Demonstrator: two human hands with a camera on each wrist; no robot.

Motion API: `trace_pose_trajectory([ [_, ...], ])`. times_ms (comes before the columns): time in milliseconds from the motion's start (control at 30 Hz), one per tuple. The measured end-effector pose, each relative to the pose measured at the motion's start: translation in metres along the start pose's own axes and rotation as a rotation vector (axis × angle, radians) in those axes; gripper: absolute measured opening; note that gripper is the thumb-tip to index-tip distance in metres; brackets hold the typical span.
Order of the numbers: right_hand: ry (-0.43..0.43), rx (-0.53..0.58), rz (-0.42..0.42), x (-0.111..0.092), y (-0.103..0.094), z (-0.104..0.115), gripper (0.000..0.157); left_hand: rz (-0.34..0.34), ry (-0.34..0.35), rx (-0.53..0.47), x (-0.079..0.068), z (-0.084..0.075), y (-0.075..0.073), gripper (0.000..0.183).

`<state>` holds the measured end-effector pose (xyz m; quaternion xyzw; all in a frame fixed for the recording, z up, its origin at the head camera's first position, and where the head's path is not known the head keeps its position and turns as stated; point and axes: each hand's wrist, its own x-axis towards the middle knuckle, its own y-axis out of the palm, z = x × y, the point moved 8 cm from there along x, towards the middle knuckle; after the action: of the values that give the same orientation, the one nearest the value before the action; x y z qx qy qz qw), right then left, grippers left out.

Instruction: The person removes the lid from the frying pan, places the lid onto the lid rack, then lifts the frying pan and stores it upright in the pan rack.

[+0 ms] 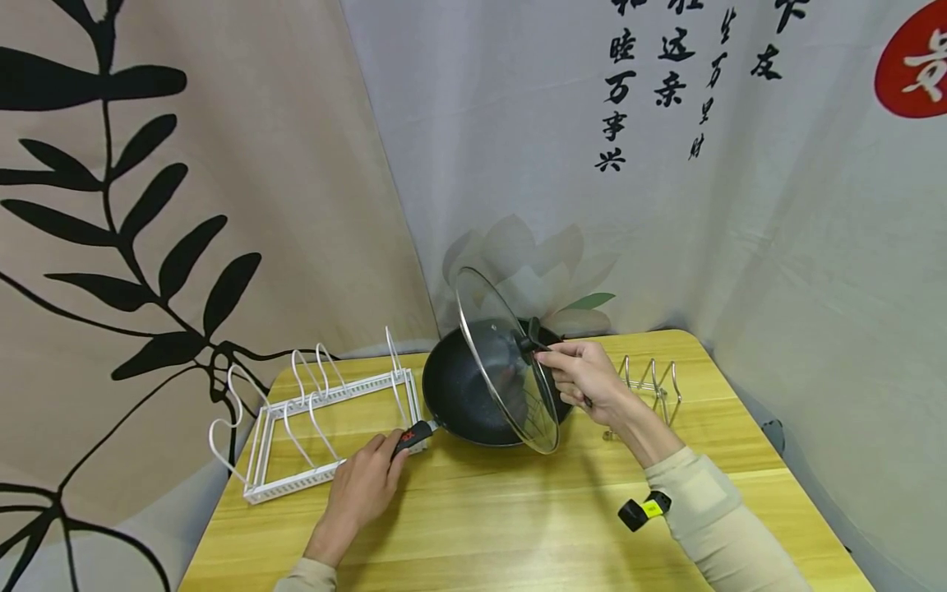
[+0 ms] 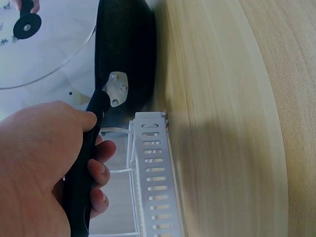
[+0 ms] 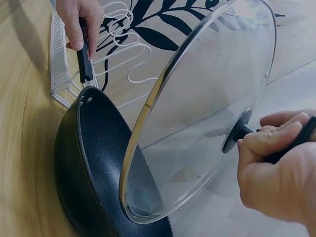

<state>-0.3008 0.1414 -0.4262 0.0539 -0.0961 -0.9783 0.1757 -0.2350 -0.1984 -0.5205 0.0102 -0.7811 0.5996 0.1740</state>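
Note:
A black wok (image 1: 462,395) stands on the table, its dark inside bare where it shows. My left hand (image 1: 366,481) grips the wok's black handle (image 2: 81,182), thumb on one side and fingers curled round the other. A glass lid (image 3: 197,98) with a metal rim is tilted steeply over the wok's right half. My right hand (image 1: 588,378) holds the lid by its black knob handle (image 3: 242,133), fingers closed round it. In the right wrist view the lid's lower rim overlaps the wok's opening.
A white rack (image 1: 296,477) with wire loops lies left of the wok, close under its handle. To the right, behind my right wrist, is a small metal wire rack (image 1: 654,382). Both stand on the wooden table (image 1: 518,526), with a printed curtain (image 1: 740,230) behind.

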Motion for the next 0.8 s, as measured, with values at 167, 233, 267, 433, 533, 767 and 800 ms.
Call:
trace_pose_trajectory([
  [167, 0.023, 0.014, 0.002, 0.0003, -0.0004, -0.001, 0.031, -0.001, -0.006, -0.002, 0.0002, -0.0001, -0.001, 0.038],
  [233, 0.028, 0.019, 0.001, 0.0002, -0.0007, -0.0013, 0.029, 0.0, -0.007, -0.002, 0.0002, -0.0001, -0.0009, 0.038],
  [267, 0.029, 0.022, 0.002, 0.0001, -0.0008, -0.0014, 0.03, 0.0, -0.007, -0.002, 0.0002, 0.0, -0.0009, 0.038],
  [433, 0.029, 0.034, 0.012, -0.0005, -0.0008, -0.0021, 0.036, 0.004, -0.009, -0.003, 0.0004, 0.0006, 0.0001, 0.038],
  [533, 0.027, 0.045, 0.023, -0.0005, -0.0005, -0.0024, 0.038, 0.008, -0.011, -0.006, 0.0005, 0.0011, 0.0006, 0.038],
  [767, 0.042, 0.076, 0.014, -0.0005, -0.0036, -0.0049, 0.024, -0.015, 0.003, -0.008, 0.0003, -0.0004, -0.0005, 0.037],
  [800, 0.049, 0.079, 0.007, -0.0006, -0.0045, -0.0057, 0.031, -0.017, 0.003, -0.009, 0.0004, -0.0003, -0.0004, 0.037],
])
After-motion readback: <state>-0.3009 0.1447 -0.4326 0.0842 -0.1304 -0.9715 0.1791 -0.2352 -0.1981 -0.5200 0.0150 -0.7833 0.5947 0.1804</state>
